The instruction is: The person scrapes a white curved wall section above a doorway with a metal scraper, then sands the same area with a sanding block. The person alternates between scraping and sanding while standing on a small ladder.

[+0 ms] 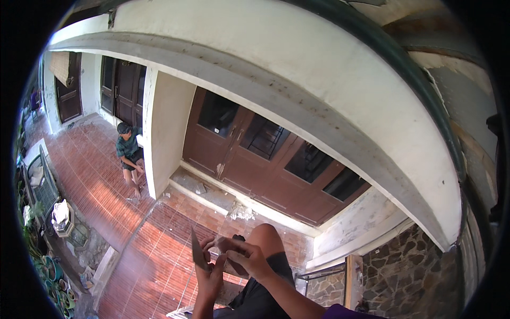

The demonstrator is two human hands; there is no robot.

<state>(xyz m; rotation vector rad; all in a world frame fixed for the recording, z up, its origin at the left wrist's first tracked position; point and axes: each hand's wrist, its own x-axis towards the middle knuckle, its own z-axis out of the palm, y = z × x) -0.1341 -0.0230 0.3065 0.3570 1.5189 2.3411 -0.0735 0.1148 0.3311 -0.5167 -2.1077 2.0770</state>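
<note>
My left hand (210, 277) is closed, its thumb pressing a thin, flat grey-brown piece (198, 250) that stands upright with a narrow top end. Close beside it, my right hand (252, 261) pinches a darker brown flat piece (229, 244), which looks bent or folded. Fingers of both hands meet around this darker piece and hide part of it. Whether the two pieces are one sheet I cannot tell. Both hands are in front of my bent knee (265, 236) and dark shorts.
Red tiled floor (143, 266) lies well below me. Pale rubble (241, 211) sits on the step by brown double doors (255, 159). Another person (130, 149) sits beside a white pillar (154, 133). Potted plants (58, 292) and a bench (45, 186) line the left; metal bars (180, 312) show beneath me.
</note>
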